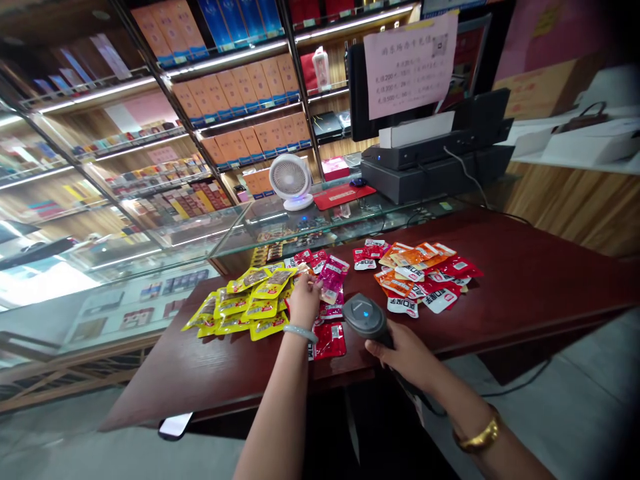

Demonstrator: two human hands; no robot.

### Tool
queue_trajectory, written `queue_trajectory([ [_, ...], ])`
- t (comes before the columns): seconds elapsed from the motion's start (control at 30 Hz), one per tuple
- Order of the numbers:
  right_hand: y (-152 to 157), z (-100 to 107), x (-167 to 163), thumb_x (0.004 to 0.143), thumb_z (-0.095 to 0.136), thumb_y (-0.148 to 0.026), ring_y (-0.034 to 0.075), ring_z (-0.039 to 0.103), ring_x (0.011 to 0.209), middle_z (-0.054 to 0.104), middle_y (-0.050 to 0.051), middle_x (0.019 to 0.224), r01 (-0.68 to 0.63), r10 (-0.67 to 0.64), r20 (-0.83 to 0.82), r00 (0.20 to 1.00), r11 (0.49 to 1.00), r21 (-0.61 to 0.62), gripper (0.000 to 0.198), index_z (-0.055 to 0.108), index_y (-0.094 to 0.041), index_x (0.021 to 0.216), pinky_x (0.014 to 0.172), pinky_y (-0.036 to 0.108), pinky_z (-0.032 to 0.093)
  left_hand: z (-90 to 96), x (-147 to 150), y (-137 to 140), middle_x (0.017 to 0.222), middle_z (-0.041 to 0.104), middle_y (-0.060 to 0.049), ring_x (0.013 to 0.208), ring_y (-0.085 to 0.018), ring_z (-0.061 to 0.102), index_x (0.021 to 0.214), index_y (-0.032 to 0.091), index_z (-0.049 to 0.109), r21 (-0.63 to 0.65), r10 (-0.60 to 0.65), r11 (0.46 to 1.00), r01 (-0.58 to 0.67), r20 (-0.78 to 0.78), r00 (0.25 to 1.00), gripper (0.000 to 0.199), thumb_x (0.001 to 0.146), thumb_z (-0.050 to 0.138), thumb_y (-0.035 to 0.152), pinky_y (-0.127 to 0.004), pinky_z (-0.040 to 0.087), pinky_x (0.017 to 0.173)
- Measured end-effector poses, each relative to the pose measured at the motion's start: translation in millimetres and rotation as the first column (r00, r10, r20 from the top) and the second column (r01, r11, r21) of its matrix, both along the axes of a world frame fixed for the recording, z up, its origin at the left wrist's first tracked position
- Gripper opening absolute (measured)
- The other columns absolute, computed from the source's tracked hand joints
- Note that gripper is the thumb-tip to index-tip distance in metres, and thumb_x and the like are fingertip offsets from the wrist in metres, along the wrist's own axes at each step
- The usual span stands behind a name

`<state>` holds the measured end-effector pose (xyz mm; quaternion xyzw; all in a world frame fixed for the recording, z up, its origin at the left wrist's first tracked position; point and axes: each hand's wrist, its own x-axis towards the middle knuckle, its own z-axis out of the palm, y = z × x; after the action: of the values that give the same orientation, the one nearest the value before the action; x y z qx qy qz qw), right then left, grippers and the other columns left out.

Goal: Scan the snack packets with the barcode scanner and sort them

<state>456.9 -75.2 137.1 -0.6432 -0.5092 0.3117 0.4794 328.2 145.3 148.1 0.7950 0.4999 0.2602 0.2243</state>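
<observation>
A dark grey handheld barcode scanner (pixel 367 319) with a blue light on top is gripped by my right hand (pixel 407 357) above the table's front edge. My left hand (pixel 305 301) reaches in among small snack packets, its fingers curled together; what they pinch is hidden. To its left lies a pile of yellow snack packets (pixel 260 303). Purple snack packets (pixel 333 277) lie against its right side. A red snack packet (pixel 330 340) rests just in front, by my left wrist. Further right is a heap of orange, red and white packets (pixel 423 277).
The dark red wooden table (pixel 525 267) adjoins a glass display counter (pixel 240 230). On the glass stand a white fan (pixel 291 180), a red mat (pixel 345 195) and a computer mouse (pixel 358 182). A cash register (pixel 430 167) is behind; a phone (pixel 175 425) shows below the table's left edge.
</observation>
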Motion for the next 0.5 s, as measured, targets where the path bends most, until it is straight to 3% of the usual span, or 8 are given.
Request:
queue_trajectory([
  [0.13, 0.3, 3.1, 1.7, 0.089, 0.065, -0.048, 0.025, 0.068, 0.075, 0.074, 0.007, 0.082, -0.019, 0.019, 0.006, 1.0, 1.0, 0.0, 0.039, 0.067, -0.016, 0.11, 0.07, 0.033, 0.052, -11.9, 5.4, -0.2, 0.09, 0.071, -0.008, 0.082, -0.02, 0.066, 0.099, 0.019, 0.062, -0.005, -0.043, 0.999, 0.044, 0.103, 0.994, 0.016, 0.086, 0.054, 0.024, -0.029, 0.046, 0.073],
  [0.23, -0.4, -0.9, 5.3, 0.089, 0.063, -0.05, 0.024, 0.067, 0.07, 0.072, 0.007, 0.078, -0.008, 0.008, 0.001, 1.0, 1.0, -0.019, 0.04, 0.065, -0.015, 0.108, 0.066, 0.033, 0.051, -14.2, 22.6, 0.7, 0.074, 0.066, -0.003, 0.066, -0.017, 0.062, 0.093, 0.018, 0.061, -0.09, -0.028, 0.995, 0.049, 0.228, 0.973, 0.014, 0.085, 0.06, 0.03, -0.027, 0.045, 0.065],
  [0.33, -0.4, -7.0, 8.7, 0.089, 0.061, -0.052, 0.023, 0.065, 0.065, 0.07, 0.006, 0.074, 0.017, -0.017, -0.009, 1.0, 0.999, -0.04, 0.042, 0.064, -0.014, 0.108, 0.063, 0.032, 0.05, -8.0, 51.9, 0.1, 0.069, 0.064, 0.0, 0.06, -0.013, 0.06, 0.096, 0.017, 0.06, -0.225, -0.096, 0.95, 0.216, 0.446, 0.89, 0.022, 0.084, 0.063, 0.036, -0.025, 0.046, 0.062],
  [0.43, 0.1, -11.6, 10.9, 0.089, 0.061, -0.052, 0.023, 0.066, 0.067, 0.071, 0.006, 0.075, 0.043, -0.043, -0.004, 0.999, 0.998, -0.04, 0.04, 0.063, -0.015, 0.105, 0.063, 0.032, 0.05, 4.5, 69.9, 1.0, 0.094, 0.072, -0.008, 0.083, -0.016, 0.068, 0.114, 0.017, 0.059, -0.241, -0.22, 0.877, 0.417, 0.569, 0.792, 0.035, 0.083, 0.067, 0.033, -0.028, 0.052, 0.076],
  [0.5, 0.4, -13.3, 11.8, 0.089, 0.062, -0.05, 0.024, 0.067, 0.07, 0.071, 0.006, 0.077, 0.046, -0.046, -0.001, 0.999, 0.998, -0.038, 0.037, 0.064, -0.016, 0.105, 0.065, 0.033, 0.05, 13.1, 64.0, 1.8, 0.107, 0.071, -0.011, 0.1, -0.019, 0.068, 0.121, 0.018, 0.058, -0.181, -0.268, 0.911, 0.37, 0.422, 0.866, 0.04, 0.084, 0.067, 0.03, -0.032, 0.051, 0.087],
])
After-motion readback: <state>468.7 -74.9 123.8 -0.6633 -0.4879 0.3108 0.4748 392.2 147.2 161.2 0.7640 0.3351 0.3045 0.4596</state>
